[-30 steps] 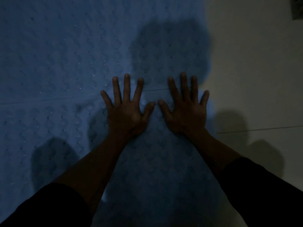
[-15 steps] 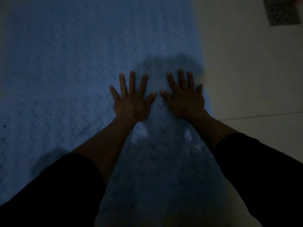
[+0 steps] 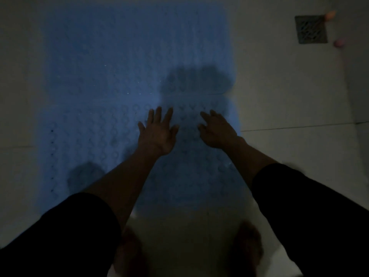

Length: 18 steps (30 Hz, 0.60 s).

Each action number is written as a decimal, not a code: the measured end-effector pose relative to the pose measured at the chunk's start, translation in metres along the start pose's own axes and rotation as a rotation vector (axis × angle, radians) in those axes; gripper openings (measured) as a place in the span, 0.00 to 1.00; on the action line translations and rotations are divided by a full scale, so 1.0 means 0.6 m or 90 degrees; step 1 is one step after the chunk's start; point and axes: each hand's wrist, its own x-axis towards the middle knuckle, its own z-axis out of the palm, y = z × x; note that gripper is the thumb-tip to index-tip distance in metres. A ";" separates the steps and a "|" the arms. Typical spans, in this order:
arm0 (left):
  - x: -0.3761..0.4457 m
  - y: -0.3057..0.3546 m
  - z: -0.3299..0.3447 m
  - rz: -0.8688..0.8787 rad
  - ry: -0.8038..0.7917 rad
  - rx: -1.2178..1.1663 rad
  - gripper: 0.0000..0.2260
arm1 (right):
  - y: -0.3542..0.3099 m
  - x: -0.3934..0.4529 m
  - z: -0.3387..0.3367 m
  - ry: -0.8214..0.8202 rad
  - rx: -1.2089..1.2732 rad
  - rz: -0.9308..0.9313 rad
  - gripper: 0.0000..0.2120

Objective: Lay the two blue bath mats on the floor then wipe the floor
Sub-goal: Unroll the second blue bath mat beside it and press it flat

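Two blue bath mats lie flat on the pale tiled floor, one beyond the other, meeting at a seam across the middle. The far mat is smoother; the near mat shows rows of round bumps. My left hand hovers over the near mat with fingers spread and nothing in it. To its right, near the mat's right edge, my right hand has its fingers loosely curled and holds nothing. Whether the hands touch the mat is unclear in the dim light.
A square metal floor drain sits at the top right, with two small pinkish objects beside it. My bare feet stand on the tile just in front of the near mat. Tile grout lines run left to right.
My view has pulled back and up, showing both mats whole and my feet. Both hands have come back from the seam onto the near mat, and the right hand's fingers have curled.
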 end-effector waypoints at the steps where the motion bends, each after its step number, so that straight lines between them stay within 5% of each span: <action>1: -0.021 0.005 -0.019 -0.007 -0.002 -0.003 0.28 | -0.010 -0.024 -0.015 0.001 -0.004 -0.001 0.26; 18: -0.435 0.124 -0.460 -0.086 0.024 -0.068 0.29 | -0.215 -0.441 -0.390 -0.041 -0.033 -0.063 0.28</action>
